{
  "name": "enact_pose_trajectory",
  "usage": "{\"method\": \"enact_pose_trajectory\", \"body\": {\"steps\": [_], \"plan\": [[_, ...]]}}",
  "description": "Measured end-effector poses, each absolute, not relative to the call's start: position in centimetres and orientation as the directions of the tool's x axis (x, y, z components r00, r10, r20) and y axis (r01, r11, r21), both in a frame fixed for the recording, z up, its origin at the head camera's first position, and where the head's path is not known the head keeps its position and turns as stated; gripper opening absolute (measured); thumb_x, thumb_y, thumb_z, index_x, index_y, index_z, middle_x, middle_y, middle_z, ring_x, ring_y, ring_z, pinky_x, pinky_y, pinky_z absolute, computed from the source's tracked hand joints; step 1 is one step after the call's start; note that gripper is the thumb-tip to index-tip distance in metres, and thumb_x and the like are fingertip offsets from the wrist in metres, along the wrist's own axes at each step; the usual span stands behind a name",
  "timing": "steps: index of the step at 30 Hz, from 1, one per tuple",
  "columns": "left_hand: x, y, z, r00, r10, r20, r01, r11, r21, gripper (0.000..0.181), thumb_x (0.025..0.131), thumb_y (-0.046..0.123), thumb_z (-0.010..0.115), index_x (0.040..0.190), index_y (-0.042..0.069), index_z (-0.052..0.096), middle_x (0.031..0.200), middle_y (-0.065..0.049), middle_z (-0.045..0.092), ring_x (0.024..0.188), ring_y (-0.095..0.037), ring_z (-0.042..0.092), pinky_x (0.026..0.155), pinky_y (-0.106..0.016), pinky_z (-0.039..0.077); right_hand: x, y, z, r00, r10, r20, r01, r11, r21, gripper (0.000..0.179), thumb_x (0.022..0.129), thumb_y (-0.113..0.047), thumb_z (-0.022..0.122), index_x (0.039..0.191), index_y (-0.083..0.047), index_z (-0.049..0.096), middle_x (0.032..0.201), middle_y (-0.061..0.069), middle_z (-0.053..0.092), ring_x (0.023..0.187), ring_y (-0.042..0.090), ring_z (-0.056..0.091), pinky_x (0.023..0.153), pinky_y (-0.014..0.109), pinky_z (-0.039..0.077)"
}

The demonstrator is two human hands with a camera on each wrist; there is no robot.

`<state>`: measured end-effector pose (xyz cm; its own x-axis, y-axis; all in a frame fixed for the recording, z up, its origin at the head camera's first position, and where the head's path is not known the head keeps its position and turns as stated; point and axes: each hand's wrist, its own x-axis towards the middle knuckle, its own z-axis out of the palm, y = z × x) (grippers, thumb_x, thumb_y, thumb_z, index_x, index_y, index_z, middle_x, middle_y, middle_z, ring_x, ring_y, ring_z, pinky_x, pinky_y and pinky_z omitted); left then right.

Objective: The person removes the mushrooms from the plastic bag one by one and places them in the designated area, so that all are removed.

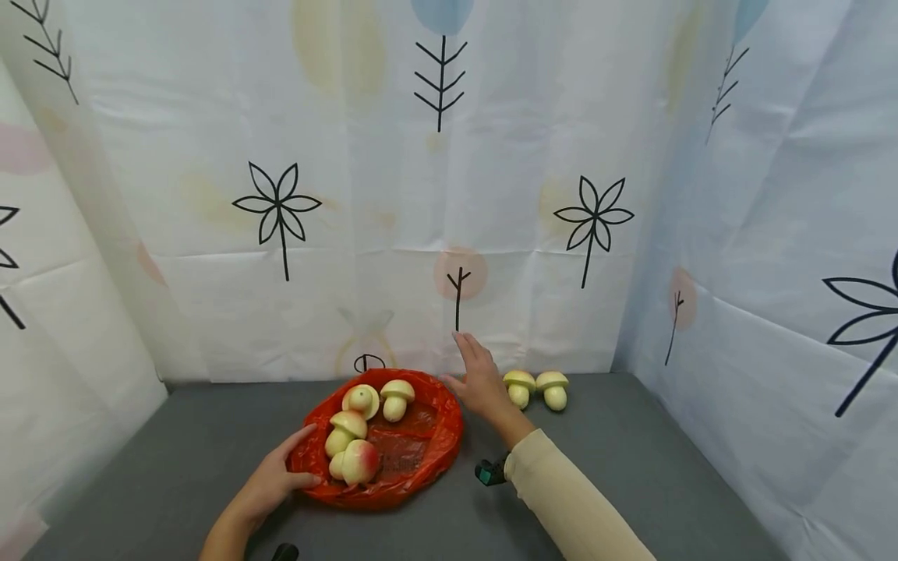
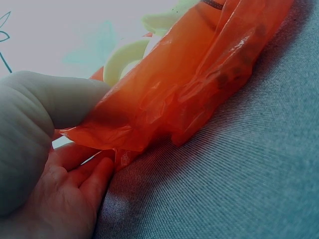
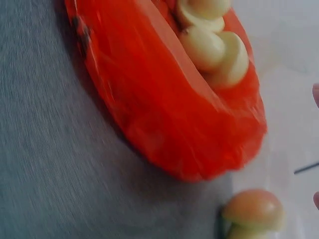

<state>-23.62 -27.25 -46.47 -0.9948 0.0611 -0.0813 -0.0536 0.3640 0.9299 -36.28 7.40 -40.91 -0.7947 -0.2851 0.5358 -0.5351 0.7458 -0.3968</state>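
Observation:
A red plastic bag (image 1: 414, 487) lies spread open on the table, its rim rolled into a ring. Several toy mushrooms (image 1: 397, 399) with cream stems sit inside it, mostly along its left side; one cap (image 1: 361, 461) is flushed pink. My left hand (image 1: 270, 483) pinches the bag's left edge, thumb over the rim and fingers beneath, as the left wrist view shows. Past the bag's right rim, my right hand (image 1: 484, 382) reaches out with fingers extended and nothing visibly held. Near its fingertips in the right wrist view stands a pink-capped mushroom (image 3: 254, 209), mostly hidden by the hand in the head view.
Two more toy mushrooms (image 1: 519, 388) stand side by side on the grey table (image 1: 596, 467), right of my right hand. Behind them hangs a white patterned curtain (image 1: 379, 195), which also closes off both sides.

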Motion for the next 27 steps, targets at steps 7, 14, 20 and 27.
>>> {"method": "enact_pose_trajectory", "body": {"steps": [7,14,20,27], "plan": [[-23.6,-27.2,-46.4,-0.994,0.068,-0.083,-0.054,0.354,0.934,0.09,0.078,0.005,0.074,0.153,0.008,0.027,0.154,-0.03,0.015,0.136,-0.049,0.021,0.104,-0.059,0.029,-35.9,5.2,-41.9,-0.769,-0.391,0.506,-0.6,0.714,-0.361,0.083,0.088,-0.038,0.071,0.155,-0.02,0.025,0.158,0.009,0.025,0.14,0.032,0.028,0.107,0.052,0.032],[-23.5,-27.3,-46.5,-0.995,0.06,-0.077,-0.049,0.368,0.928,0.089,0.078,0.006,0.075,0.153,0.008,0.027,0.153,-0.03,0.016,0.135,-0.048,0.023,0.103,-0.057,0.032,-35.2,3.0,-42.7,-0.739,-0.476,0.477,-0.65,0.688,-0.321,0.082,0.087,-0.039,0.071,0.154,-0.016,0.029,0.157,0.012,0.027,0.141,0.031,0.027,0.108,0.049,0.031],[-23.6,-27.3,-46.6,-0.996,0.056,-0.073,-0.048,0.369,0.928,0.088,0.078,0.006,0.075,0.153,0.008,0.027,0.153,-0.03,0.017,0.135,-0.048,0.023,0.103,-0.058,0.032,-34.8,1.3,-43.6,-0.757,-0.499,0.422,-0.643,0.686,-0.341,0.081,0.087,-0.04,0.071,0.153,-0.015,0.032,0.155,0.009,0.031,0.14,0.028,0.029,0.109,0.046,0.03],[-23.6,-27.3,-46.5,-0.996,0.06,-0.067,-0.04,0.369,0.928,0.088,0.078,0.006,0.075,0.153,0.009,0.028,0.153,-0.03,0.017,0.135,-0.048,0.024,0.103,-0.056,0.033,-34.5,0.2,-43.8,-0.761,-0.53,0.375,-0.642,0.699,-0.315,0.077,0.088,-0.043,0.07,0.152,-0.018,0.035,0.152,0.006,0.037,0.139,0.026,0.032,0.107,0.049,0.032]]}}
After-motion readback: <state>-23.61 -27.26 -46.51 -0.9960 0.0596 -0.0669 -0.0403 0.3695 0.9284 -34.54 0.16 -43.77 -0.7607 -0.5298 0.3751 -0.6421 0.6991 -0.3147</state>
